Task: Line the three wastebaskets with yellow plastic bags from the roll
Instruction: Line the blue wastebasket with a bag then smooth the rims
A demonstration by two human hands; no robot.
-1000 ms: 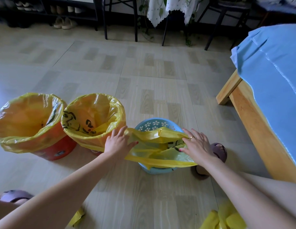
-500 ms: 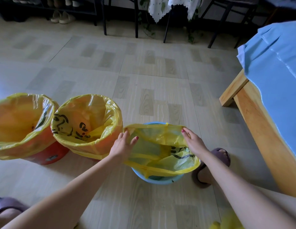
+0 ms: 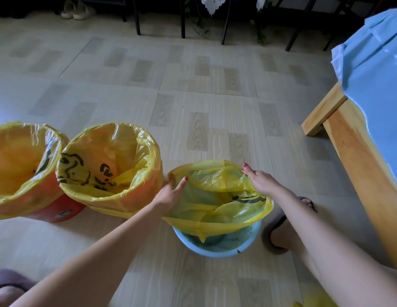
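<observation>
Head view. Both bare forearms reach in from the near edge toward the blue basket (image 3: pixel 217 247), the left arm slanting from near left, the right from near right. The left hand (image 3: pixel 171 193) lies at the left side of the basket's mouth, thumb and forefinger spread with the bag's (image 3: pixel 215 193) edge between them, forefinger pointing far and right over the plastic. The right hand (image 3: pixel 259 180) sits at the far right side of the mouth, knuckles up, fingers curled over the bag's edge and gripping it; its fingertips are hidden in the plastic.

Three wastebaskets stand in a row on the floor (image 3: pixel 193 85): the blue one on the right, a middle basket (image 3: pixel 117 202) and a red basket (image 3: pixel 51 209) at the left, part cut off by the frame. The middle and red ones touch; the blue stands just beside the middle. There are three yellow bags, one per basket. The two left ones are folded down over their rims. The third is stretched across the blue basket's mouth, its far side over the rim, its near edge hanging just over the near rim, with blue wall showing below.

A foot in a slipper (image 3: pixel 281 227) rests just right of the blue basket. A wooden bed frame (image 3: pixel 359 165) with a blue sheet (image 3: pixel 379 85) fills the right side. A scrap of yellow plastic (image 3: pixel 312 300) shows at the near right edge.
</observation>
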